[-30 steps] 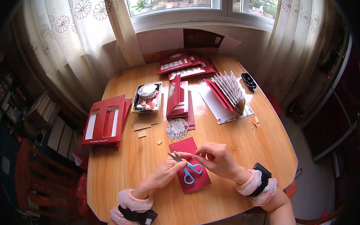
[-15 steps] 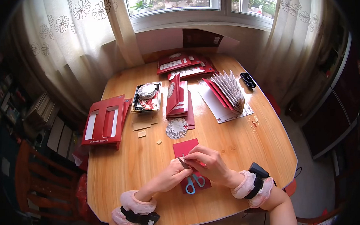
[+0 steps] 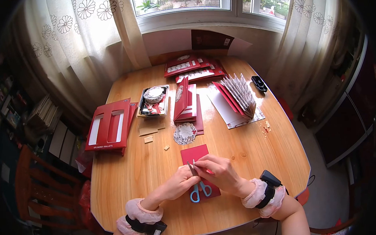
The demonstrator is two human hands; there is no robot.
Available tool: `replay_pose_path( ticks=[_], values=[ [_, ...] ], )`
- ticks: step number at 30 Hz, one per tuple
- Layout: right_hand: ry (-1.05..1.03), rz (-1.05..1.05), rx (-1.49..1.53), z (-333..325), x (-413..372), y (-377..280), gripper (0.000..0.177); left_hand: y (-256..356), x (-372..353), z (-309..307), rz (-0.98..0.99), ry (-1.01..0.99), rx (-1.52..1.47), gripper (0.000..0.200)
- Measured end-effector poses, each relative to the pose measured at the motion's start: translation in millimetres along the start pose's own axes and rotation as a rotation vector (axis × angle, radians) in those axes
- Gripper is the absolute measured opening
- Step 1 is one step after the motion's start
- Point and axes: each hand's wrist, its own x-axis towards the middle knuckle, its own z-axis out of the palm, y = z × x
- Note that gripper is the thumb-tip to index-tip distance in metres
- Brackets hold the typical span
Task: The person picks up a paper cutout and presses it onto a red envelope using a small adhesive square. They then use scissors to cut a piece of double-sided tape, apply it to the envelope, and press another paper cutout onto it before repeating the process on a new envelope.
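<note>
Near the front of the table lies a dark red card [image 3: 194, 152], partly under both hands. My left hand [image 3: 180, 183] is closed on the blades of the blue-handled scissors [image 3: 195, 195], whose tips point away from me and whose handles hang toward me. Beside it, my right hand [image 3: 219, 172] pinches near the scissor tips; a small pale thing shows between its fingertips, too small to name. A round lace-like paper doily [image 3: 185, 133] with a red detail rests beyond the card.
Red wallets [image 3: 106, 128] lie at the left, with more red folders [image 3: 186, 64] at the back. A tray [image 3: 166, 103] holds doilies. A pleated paper fan piece [image 3: 240, 92] stands on white sheets at the right, near a black object [image 3: 259, 84]. Brown scraps [image 3: 148, 139] lie left.
The scissor handles have swung slightly to the left. The fingers of my right hand have shifted a little at the scissor tips.
</note>
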Motion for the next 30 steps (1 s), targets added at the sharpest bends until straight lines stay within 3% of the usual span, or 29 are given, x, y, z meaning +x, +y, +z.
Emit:
replay_pose_path(
  ticks=[6, 8, 12, 15, 17, 20, 30],
  values=[
    [-0.021, 0.030, -0.004, 0.9, -2.7, 0.9, 0.018, -1.6, 1.0, 1.4, 0.019, 0.002, -0.007, 0.021],
    [-0.006, 0.173, 0.142, 2.4, -2.9, 1.0, 0.017, -5.1, 0.8, 0.9, 0.014, -0.010, -0.026, 0.020],
    [0.032, 0.191, 0.169, 5.0, -0.3, 2.7, 0.013, -3.5, 1.0, -0.4, 0.044, -0.003, 0.035, 0.023],
    [0.028, 0.352, 0.317, 6.4, -1.2, 2.9, 0.012, 1.4, 0.1, -0.6, 0.039, -0.006, 0.013, 0.027],
    [0.010, 0.600, 0.611, 8.9, -4.6, 6.4, 0.012, 1.7, -0.4, -1.7, 0.021, -0.026, 0.037, 0.031],
    [0.007, 0.706, 0.800, 6.0, -1.7, 4.4, 0.012, 0.5, -0.5, -3.4, 0.004, -0.051, 0.031, 0.031],
    [-0.018, 0.780, 0.933, 2.3, 0.6, 12.2, 0.014, -0.8, 0.4, -3.1, 0.020, -0.053, 0.013, 0.027]
  ],
)
